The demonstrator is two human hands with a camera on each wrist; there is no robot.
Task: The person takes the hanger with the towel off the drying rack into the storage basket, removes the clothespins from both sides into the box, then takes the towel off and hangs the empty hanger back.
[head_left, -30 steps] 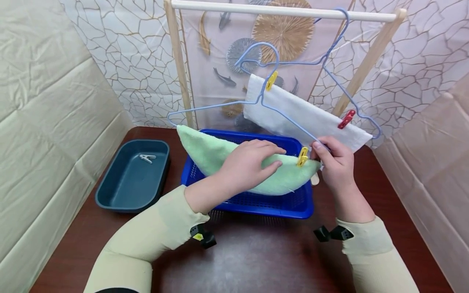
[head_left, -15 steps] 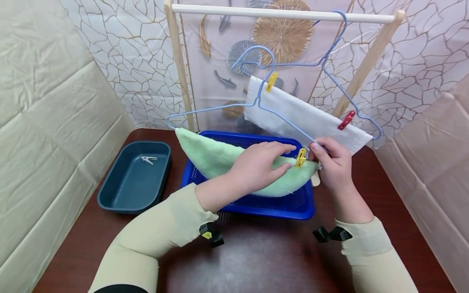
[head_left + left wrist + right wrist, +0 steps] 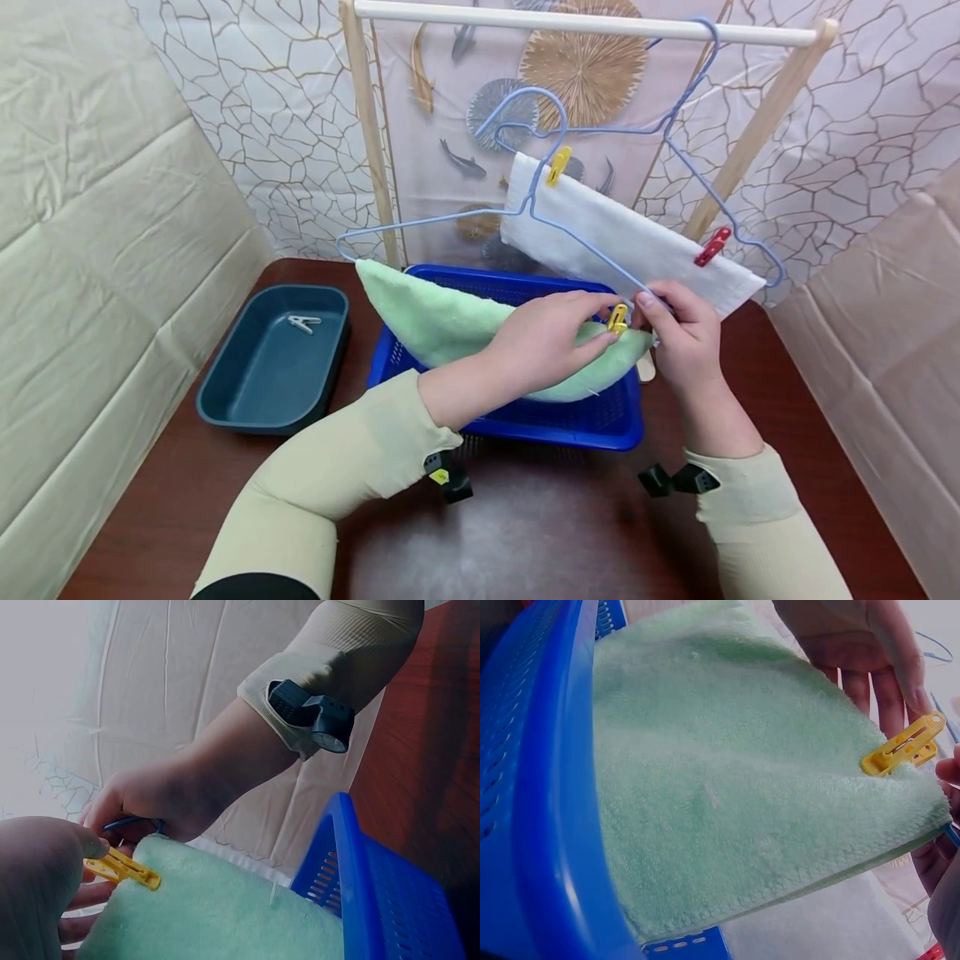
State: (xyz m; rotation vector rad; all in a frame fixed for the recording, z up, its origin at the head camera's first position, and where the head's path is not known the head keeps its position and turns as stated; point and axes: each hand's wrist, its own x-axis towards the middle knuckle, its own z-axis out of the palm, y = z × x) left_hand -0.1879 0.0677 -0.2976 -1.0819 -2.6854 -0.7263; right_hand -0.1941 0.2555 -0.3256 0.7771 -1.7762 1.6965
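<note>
My right hand [image 3: 681, 333] grips the lower right end of a blue clothes hanger [image 3: 450, 218], its thumb on the wire. A light green towel [image 3: 442, 321] hangs along the hanger and dips into the blue basket [image 3: 555, 435]. A yellow clothespin [image 3: 618, 317] clips the towel's top edge near that right end. My left hand [image 3: 543, 337] reaches across the towel and has its thumb and a finger around the clothespin. In the left wrist view the thumb lies on the handle of the clothespin [image 3: 124, 868]; the other fingers pass behind the towel.
A wooden rack [image 3: 585, 20] stands behind, with a second blue hanger [image 3: 686, 83] on its rail. From it hangs a white towel [image 3: 600, 218] with a yellow clothespin [image 3: 558, 166] and a red one [image 3: 713, 247]. At left, a teal tray [image 3: 262, 375] holds a white clothespin [image 3: 303, 323].
My left hand has moved right along the green towel, from its middle to the yellow clothespin, and closed its fingertips around it. The right hand has kept its grip on the hanger.
</note>
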